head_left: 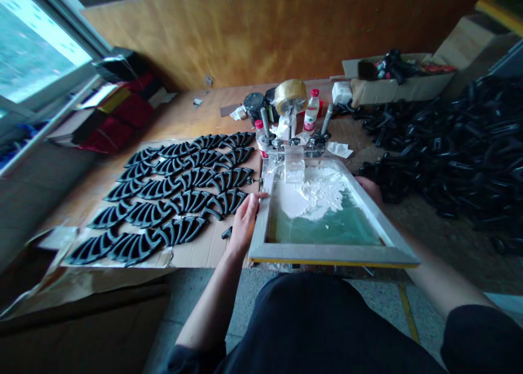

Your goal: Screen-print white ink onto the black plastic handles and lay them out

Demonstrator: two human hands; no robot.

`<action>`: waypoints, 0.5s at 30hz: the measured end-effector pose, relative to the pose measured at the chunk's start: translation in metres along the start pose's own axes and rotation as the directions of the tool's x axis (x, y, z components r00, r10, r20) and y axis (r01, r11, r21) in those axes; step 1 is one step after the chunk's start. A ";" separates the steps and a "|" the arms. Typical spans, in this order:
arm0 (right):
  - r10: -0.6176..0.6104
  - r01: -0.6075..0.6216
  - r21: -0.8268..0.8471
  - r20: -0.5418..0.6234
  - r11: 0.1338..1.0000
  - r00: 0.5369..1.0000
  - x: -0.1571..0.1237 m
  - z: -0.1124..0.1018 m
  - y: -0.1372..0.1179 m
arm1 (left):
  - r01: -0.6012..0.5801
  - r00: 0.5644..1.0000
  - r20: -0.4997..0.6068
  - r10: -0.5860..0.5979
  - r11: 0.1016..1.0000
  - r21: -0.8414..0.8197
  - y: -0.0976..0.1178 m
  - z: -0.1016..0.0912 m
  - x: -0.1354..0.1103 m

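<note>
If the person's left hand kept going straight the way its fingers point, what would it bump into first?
The left hand already touches the side rail of the wooden printing frame, so that comes first; beyond it, probably the white ink, though depth is unclear.

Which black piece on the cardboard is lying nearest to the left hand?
The small black piece by the left hand, alone, outside the rows of fan-shaped pieces.

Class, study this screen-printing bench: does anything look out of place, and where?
A small black plastic piece lies alone on the brown cardboard sheet, beside the left hand, outside the neat rows of black fan-shaped plastic parts, so it looks stray.
</note>
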State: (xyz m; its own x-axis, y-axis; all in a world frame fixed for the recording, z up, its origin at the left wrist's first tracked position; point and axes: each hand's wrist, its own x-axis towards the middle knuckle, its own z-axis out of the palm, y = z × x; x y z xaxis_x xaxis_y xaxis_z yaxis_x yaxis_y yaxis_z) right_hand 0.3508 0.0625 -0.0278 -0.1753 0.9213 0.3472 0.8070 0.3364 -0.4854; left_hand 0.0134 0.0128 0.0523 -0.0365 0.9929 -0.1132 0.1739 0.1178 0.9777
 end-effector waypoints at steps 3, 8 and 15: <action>0.092 -0.099 -0.026 -0.184 0.995 0.979 0.028 -0.006 -0.006 | 0.136 0.989 0.047 -0.140 0.988 0.073 -0.042 0.003 -0.011; -0.137 0.134 -0.111 -0.016 0.985 0.990 0.070 0.028 -0.079 | 0.202 0.979 -0.020 -0.203 0.949 0.243 -0.094 0.016 -0.004; -0.317 0.354 -0.036 0.372 0.934 0.872 0.031 0.049 -0.102 | 0.165 0.985 -0.006 -0.173 0.923 0.348 -0.113 0.015 0.004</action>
State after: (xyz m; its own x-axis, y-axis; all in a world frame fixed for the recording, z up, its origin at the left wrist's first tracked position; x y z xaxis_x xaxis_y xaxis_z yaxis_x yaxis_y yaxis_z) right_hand 0.2354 0.0669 -0.0072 -0.6184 0.7698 0.1579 0.7120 0.6339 -0.3019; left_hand 0.0086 0.0039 -0.0612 -0.0719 0.9573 -0.2799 0.4968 0.2777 0.8222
